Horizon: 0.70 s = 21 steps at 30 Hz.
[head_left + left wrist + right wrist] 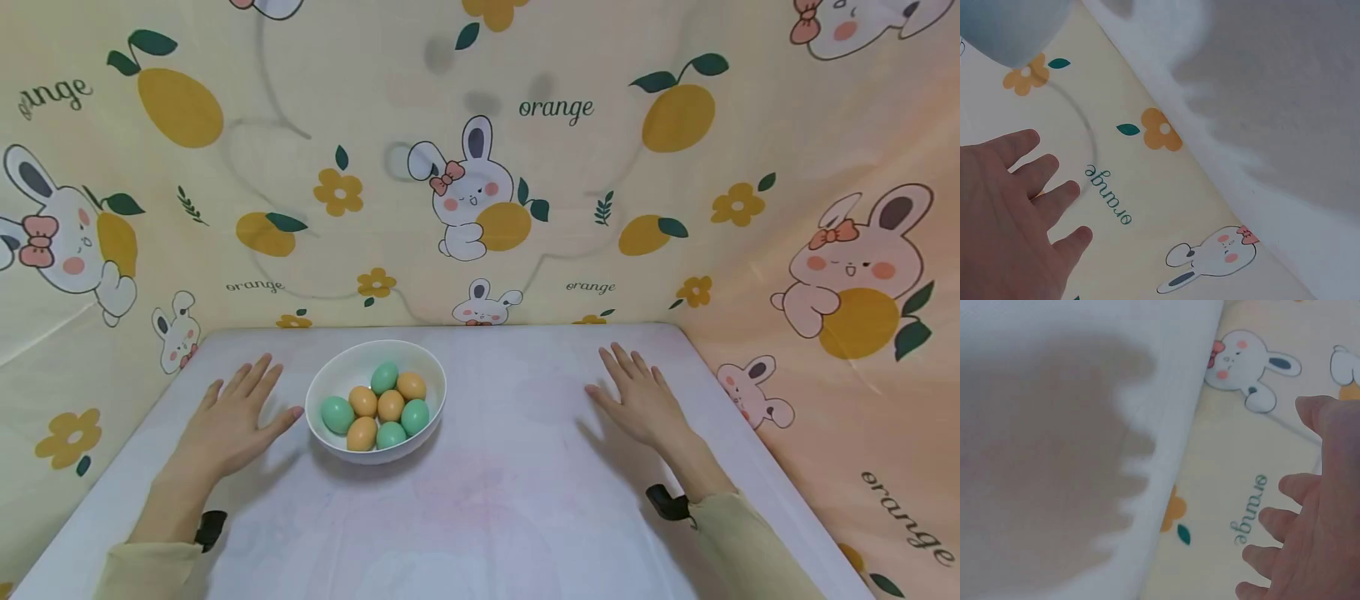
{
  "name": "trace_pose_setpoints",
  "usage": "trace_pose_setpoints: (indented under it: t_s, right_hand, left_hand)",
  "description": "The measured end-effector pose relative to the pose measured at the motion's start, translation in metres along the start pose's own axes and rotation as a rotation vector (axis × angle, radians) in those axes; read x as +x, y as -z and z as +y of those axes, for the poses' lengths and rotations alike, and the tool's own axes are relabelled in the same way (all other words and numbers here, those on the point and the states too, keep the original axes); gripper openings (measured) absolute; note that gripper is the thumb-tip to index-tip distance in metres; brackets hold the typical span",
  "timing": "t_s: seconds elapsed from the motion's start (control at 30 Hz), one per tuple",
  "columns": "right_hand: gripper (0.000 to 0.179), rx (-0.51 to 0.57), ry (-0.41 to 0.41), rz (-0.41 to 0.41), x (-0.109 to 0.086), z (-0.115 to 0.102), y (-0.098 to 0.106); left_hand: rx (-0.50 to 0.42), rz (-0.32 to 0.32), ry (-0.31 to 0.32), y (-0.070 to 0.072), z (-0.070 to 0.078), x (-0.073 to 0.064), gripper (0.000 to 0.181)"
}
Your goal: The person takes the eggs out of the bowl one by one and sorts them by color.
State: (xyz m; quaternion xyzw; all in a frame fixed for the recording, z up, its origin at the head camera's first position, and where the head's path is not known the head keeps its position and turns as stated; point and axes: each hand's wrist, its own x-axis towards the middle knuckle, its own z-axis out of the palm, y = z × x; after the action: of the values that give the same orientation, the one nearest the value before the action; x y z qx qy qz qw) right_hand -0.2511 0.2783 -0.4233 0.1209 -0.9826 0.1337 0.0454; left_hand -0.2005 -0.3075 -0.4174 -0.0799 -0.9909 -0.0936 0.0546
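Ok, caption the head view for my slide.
Left hand beside a white bowl of green and orange eggs, right hand farther off, over a white table.

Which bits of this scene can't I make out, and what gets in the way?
Head view: the floor of the round white bowl, largely covered by green and orange eggs.
Left wrist view: the bowl's inside, cut off by the picture's top edge.
Right wrist view: the rest of the bare right hand, cut off by the right and bottom edges.
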Motion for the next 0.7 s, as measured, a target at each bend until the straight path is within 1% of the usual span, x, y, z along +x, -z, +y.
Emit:
trace_pose_setpoints:
  t_s: [0.23, 0.4, 0.57, 0.7]
  right_hand:
    - [0.082, 0.042, 0.056, 0.031, 0.013, -0.023, -0.001]
    - [0.08, 0.095, 0.103, 0.042, 0.022, -0.045, 0.0]
    - [0.077, 0.152, 0.167, 0.048, 0.033, -0.07, -0.002]
    - [0.073, 0.204, 0.223, 0.044, 0.043, -0.094, -0.002]
  left_hand:
    - [-0.027, 0.042, -0.063, -0.001, 0.008, 0.001, 0.09]
    - [-0.056, 0.053, -0.104, -0.005, 0.016, 0.001, 0.087]
    - [-0.05, 0.047, -0.118, -0.01, 0.022, 0.001, 0.09]
    - [-0.065, 0.054, -0.134, -0.012, 0.025, 0.002, 0.089]
